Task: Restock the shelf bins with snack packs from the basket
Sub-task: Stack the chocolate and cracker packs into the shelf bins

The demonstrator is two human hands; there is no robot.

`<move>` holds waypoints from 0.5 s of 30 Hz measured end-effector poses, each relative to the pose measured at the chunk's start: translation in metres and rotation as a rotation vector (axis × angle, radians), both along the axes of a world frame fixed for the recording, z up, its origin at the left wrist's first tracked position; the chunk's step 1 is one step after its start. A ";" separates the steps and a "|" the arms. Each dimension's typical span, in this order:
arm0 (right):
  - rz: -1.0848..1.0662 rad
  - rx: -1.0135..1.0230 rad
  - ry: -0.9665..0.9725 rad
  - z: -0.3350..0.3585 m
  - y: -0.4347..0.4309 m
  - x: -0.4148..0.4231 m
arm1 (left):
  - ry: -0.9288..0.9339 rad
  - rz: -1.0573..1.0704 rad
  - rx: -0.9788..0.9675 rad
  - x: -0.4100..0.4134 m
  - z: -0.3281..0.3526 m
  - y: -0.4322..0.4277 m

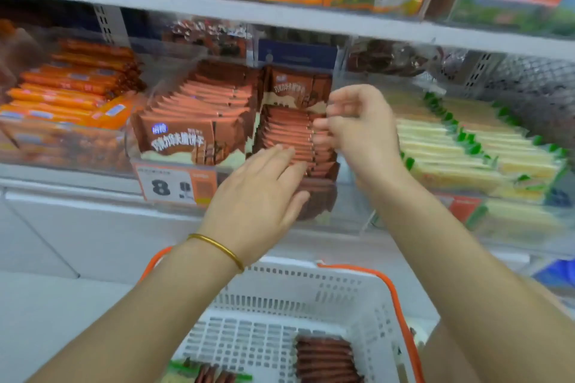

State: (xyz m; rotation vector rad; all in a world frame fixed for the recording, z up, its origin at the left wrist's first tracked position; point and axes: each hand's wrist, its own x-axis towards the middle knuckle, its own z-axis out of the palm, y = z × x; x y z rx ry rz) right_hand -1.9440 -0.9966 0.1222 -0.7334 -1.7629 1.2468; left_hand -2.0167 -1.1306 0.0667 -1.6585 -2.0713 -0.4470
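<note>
Up at the middle shelf, a person worked on the right-hand row of brown chocolate-biscuit snack packs (pixel 286 130) inside a clear plastic shelf bin (pixel 129 140). The left hand (pixel 258 196), a thin gold bangle (pixel 217 247) at its wrist, lay flat on the front of the row, its fingers (pixel 280 155) straight and close together. The right hand (pixel 357 124) hung at the row's right side with its fingers (pixel 322 126) curled toward the pack tops, though blur hid whether they pinched one. More brown packs (pixel 323 361) lay below in a white perforated plastic basket (pixel 311 273) with orange handles. To do the step well, the flat hand should probably brace the row while the other seats each pack upright and label-forward, matching the tidy left-hand row (pixel 199 108). Pressing too hard could tip the tall pack (pixel 295 87) standing behind, or crush the biscuits. An orange-and-white price tag (pixel 174 186) marked the bin's front.
</note>
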 end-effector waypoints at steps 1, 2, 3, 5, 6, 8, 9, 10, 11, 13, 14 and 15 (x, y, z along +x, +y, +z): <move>0.071 -0.017 0.034 -0.004 -0.016 0.031 | 0.001 -0.026 -0.020 0.007 0.001 -0.005; 0.121 -0.023 0.020 -0.013 -0.028 0.060 | -0.003 -0.060 -0.047 0.013 0.002 -0.011; 0.165 -0.038 -0.043 -0.026 -0.034 0.085 | -0.005 -0.089 -0.077 0.019 0.001 -0.017; 0.287 -0.123 -0.345 -0.067 -0.034 0.117 | 0.010 -0.121 -0.134 0.029 -0.006 -0.028; 0.367 -0.159 -0.563 -0.091 -0.031 0.122 | 0.023 -0.132 -0.163 0.033 -0.011 -0.034; 0.502 -0.077 -0.993 -0.147 -0.017 0.116 | 0.062 -0.163 -0.226 0.041 -0.022 -0.040; 0.532 0.018 -1.154 -0.176 -0.012 0.110 | 0.077 -0.176 -0.258 0.045 -0.027 -0.043; 0.562 0.124 -1.265 -0.203 -0.008 0.105 | 0.079 -0.182 -0.286 0.049 -0.033 -0.045; 0.606 0.181 -1.328 -0.228 -0.006 0.102 | 0.069 -0.183 -0.314 0.052 -0.040 -0.046; 0.722 0.210 -1.427 -0.276 -0.004 0.101 | 0.062 -0.196 -0.382 0.057 -0.054 -0.049; 0.764 0.228 -1.478 -0.297 -0.002 0.102 | 0.067 -0.215 -0.427 0.058 -0.062 -0.050; 0.786 0.243 -1.518 -0.316 -0.001 0.103 | 0.073 -0.231 -0.468 0.058 -0.069 -0.051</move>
